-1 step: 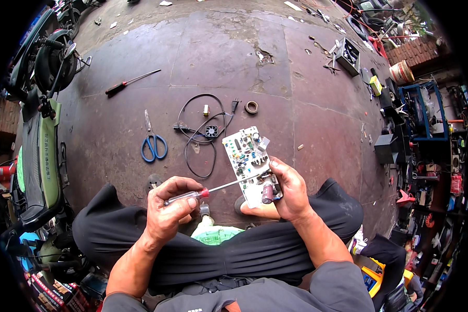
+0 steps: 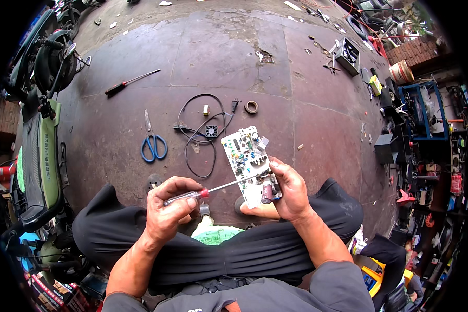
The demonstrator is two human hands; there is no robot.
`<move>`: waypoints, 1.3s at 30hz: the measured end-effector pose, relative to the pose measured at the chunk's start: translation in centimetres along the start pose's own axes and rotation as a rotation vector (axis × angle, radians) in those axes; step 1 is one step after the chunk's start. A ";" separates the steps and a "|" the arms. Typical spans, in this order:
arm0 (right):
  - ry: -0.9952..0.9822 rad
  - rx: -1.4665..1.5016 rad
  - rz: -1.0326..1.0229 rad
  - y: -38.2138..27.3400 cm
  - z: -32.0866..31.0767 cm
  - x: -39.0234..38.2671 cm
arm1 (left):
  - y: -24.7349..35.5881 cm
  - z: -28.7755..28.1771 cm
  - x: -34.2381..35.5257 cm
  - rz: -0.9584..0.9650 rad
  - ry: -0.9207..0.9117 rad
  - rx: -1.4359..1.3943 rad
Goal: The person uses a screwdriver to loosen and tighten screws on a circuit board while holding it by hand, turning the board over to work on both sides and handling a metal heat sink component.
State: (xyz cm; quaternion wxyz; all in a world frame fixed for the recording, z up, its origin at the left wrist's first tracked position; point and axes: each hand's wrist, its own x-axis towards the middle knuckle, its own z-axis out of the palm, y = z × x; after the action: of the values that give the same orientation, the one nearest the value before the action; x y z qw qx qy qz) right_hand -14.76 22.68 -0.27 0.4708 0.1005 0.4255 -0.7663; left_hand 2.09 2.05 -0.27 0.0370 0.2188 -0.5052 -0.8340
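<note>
My left hand [image 2: 166, 210] is closed around the clear-and-red handle of a screwdriver [image 2: 187, 196]; its metal shaft reaches right, with the tip on or just over the middle-right of a white circuit board [image 2: 242, 156]. My right hand [image 2: 291, 195] grips that board by its right edge; a large cylindrical capacitor [image 2: 267, 192] stands near its lower corner. Beyond my hands on the floor lie blue-handled scissors [image 2: 153, 147], a black cable [image 2: 214, 156] with a plug, a small fan [image 2: 211, 131], a small component [image 2: 206, 110] and a ring-shaped part [image 2: 251, 107].
Another screwdriver [image 2: 119, 87] lies at upper left. A green scooter [image 2: 47, 166] lines the left side. A metal toolbox [image 2: 347, 56], loose tools and a blue frame [image 2: 426, 112] crowd the right. A person's dark-trousered leg [image 2: 392, 257] is at lower right, beside a yellow item [image 2: 369, 278].
</note>
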 end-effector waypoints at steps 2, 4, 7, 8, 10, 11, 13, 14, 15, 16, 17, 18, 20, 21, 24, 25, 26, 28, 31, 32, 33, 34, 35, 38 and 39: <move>-0.068 0.015 0.048 -0.2 -0.5 -0.2 | 0.2 0.1 0.0 0.005 0.001 -0.002; -0.103 -0.052 0.068 -0.4 -0.7 -0.3 | 0.3 0.3 0.0 -0.001 0.008 -0.012; -0.100 -0.212 0.056 -0.7 -0.4 -0.4 | 0.4 0.5 0.1 0.006 0.010 -0.001; -0.096 -0.224 0.053 -0.7 -0.4 -0.4 | 0.4 0.4 0.0 0.002 0.012 -0.003; -0.093 -0.218 0.042 -0.7 -0.1 -0.5 | 0.5 0.4 0.0 -0.006 0.015 -0.008; -0.094 -0.202 0.036 -0.6 0.1 -0.6 | 0.4 0.4 0.0 -0.005 0.014 -0.009; -0.101 -0.198 0.017 -0.4 0.3 -0.5 | 0.3 0.3 0.1 -0.003 0.011 -0.012; -0.108 -0.210 0.005 -0.2 0.2 -0.5 | 0.4 0.3 0.1 0.001 0.014 -0.010; -0.115 -0.223 -0.007 -0.1 0.1 -0.4 | 0.4 0.4 0.1 0.006 0.018 -0.008; -0.117 -0.226 -0.003 -0.1 0.1 -0.5 | 0.5 0.4 0.1 0.010 0.021 -0.006; -0.119 -0.228 0.002 -0.3 0.1 -0.6 | 0.5 0.4 0.1 0.022 0.020 -0.018; -0.121 -0.231 0.007 -0.3 0.1 -0.6 | 0.4 0.3 0.2 0.033 0.018 -0.031; -0.171 -0.272 -0.002 -0.4 0.4 -0.8 | 0.5 0.1 0.2 0.044 0.020 -0.053; -0.196 -0.292 -0.006 -0.5 0.5 -0.8 | 0.6 0.1 0.1 0.045 0.022 -0.064; -0.237 -0.126 -0.004 -0.5 0.0 -0.6 | 0.4 0.2 0.2 0.041 0.007 -0.060; -0.109 -0.055 0.013 -0.3 0.3 -0.6 | 0.3 0.1 0.2 0.040 0.002 -0.052; 0.019 0.017 0.029 0.1 0.8 -0.5 | 0.3 0.1 0.2 0.043 0.001 -0.044; 0.070 0.104 0.058 0.2 0.3 -0.4 | 0.4 0.2 0.2 0.051 -0.003 -0.029; -0.079 0.126 0.101 0.1 -1.5 -0.1 | 0.4 0.2 0.1 0.047 -0.002 -0.051; -0.073 0.117 0.118 0.0 -1.4 -0.1 | 0.4 0.2 0.1 0.047 -0.011 -0.054; -0.056 0.094 0.108 0.0 -1.3 -0.1 | 0.3 0.2 0.1 0.046 -0.019 -0.058; -0.041 0.073 0.096 0.1 -1.2 -0.2 | 0.4 0.1 0.1 0.047 -0.026 -0.058; -0.015 0.039 0.057 0.2 -1.2 -0.1 | 0.4 0.1 0.0 0.048 -0.034 -0.041; 0.005 0.014 0.008 0.2 -1.1 0.0 | 0.5 -0.1 -0.1 0.047 -0.046 -0.007; 0.044 -0.014 -0.007 0.3 -0.6 0.1 | 0.5 -0.1 0.0 0.043 -0.044 -0.006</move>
State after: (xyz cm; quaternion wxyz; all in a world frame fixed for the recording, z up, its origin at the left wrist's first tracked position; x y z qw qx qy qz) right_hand -14.73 23.03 -0.82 0.4594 0.1124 0.4415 -0.7625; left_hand 2.10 1.74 0.09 0.0445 0.1892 -0.5081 -0.8391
